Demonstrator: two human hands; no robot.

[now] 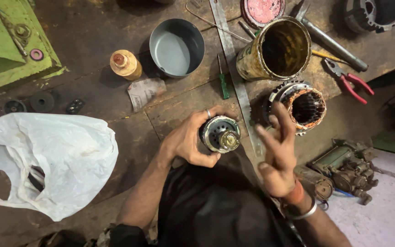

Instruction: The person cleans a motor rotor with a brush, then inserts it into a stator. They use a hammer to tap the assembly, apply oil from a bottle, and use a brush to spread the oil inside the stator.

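Fingers (206, 116) of the left hand (186, 139) curl around a round metal motor part (220, 134), gripping it from the side with the thumb below and a ringed finger over its top edge; the part's perforated end face and brass-coloured hub point up at the camera. The part is held just above the person's lap, at the near edge of the dark, worn table (92, 36).

The right hand (277, 155) hovers just right of the part, fingers spread open and slightly bent, holding nothing and not touching it. A metal bangle and an orange band sit at that wrist.

Just behind the right hand lies a motor stator (303, 106) with copper windings, its bore facing up. Beyond it stand a rusty open tin can (275, 50) and a grey empty bowl (177, 45). A long steel ruler (228, 50) runs between them, with a green-handled screwdriver (224, 84) beside it. Red-handled pliers (350, 82) lie to the right, a small brown bottle (125, 64) and a crumpled paper scrap (145, 91) to the left. A white plastic bag (46, 160) covers the near left of the table.
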